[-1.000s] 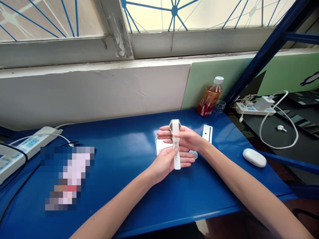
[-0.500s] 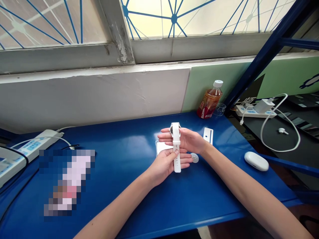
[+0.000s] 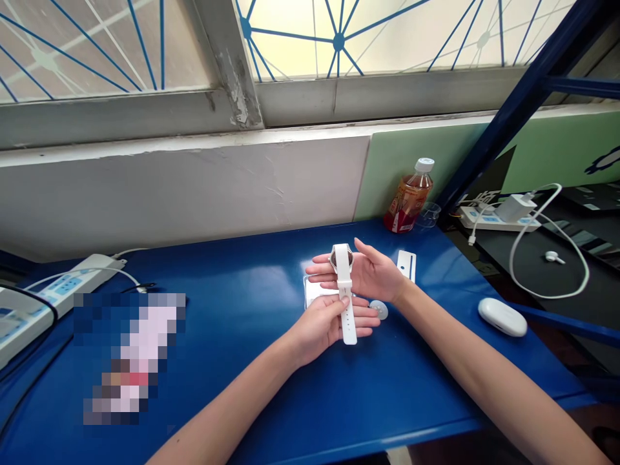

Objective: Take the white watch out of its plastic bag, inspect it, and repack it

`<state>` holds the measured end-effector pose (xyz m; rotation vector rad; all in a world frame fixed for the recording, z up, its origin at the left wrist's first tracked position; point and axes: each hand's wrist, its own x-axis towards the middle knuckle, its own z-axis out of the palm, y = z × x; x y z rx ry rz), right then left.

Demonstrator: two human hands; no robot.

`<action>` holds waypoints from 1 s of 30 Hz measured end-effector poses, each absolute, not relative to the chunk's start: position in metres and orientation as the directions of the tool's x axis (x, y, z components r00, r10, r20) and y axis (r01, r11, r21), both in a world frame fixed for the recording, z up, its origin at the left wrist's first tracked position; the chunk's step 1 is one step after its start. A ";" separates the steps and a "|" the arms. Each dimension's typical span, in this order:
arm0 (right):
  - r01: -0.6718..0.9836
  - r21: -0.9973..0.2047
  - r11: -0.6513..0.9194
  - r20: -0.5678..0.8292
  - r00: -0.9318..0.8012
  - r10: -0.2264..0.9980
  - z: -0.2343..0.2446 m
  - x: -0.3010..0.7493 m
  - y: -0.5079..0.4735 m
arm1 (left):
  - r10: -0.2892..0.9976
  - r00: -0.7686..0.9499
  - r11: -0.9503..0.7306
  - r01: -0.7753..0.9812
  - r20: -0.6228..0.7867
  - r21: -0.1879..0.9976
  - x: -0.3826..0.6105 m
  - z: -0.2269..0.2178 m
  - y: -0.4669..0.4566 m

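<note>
A wristwatch (image 3: 345, 284) with a white strap is held over the blue table, its strap end pointing down. My left hand (image 3: 322, 323) pinches the lower strap under the thumb, with the fingers laid flat behind it. Behind the watch case, my right hand (image 3: 375, 274) is palm up, fingers stretched out and thumb raised; whether the case rests on its fingers I cannot tell. Partly hidden by the hands, a flat white object (image 3: 316, 292) lies on the table. Beside the left fingertips is a clear round plastic piece (image 3: 380, 310).
A white slotted card (image 3: 405, 265) lies behind my right wrist. At the back right stands a drink bottle (image 3: 409, 197). A white earbud case (image 3: 502, 317) sits right on the blue table (image 3: 232, 310). Power strips with cables (image 3: 62, 290) lie at left and far right.
My right thumb has lifted off the watch and now stands apart from it. The watch's strap end has shifted slightly down and to the right with my left hand.
</note>
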<state>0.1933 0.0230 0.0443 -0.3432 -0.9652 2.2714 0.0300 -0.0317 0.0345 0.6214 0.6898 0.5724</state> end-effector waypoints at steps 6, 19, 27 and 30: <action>-0.507 -0.700 -0.502 0.006 -0.708 0.706 0.042 0.194 0.025 | 0.660 0.641 0.684 -0.294 -0.393 0.668 0.030 0.034 -0.033; -0.597 -0.790 -0.141 0.046 -0.286 0.957 0.029 0.199 0.037 | 0.863 0.477 0.452 -0.580 -0.167 0.678 0.027 0.041 -0.029; -0.155 -0.969 0.193 0.240 -0.400 0.884 0.037 0.194 0.023 | 0.888 0.433 0.295 -0.284 -0.152 0.912 0.031 0.037 -0.034; -0.270 -0.960 0.070 0.199 -0.486 0.851 0.038 0.191 0.022 | 0.870 0.458 0.311 -0.217 -0.185 0.925 0.034 0.037 -0.037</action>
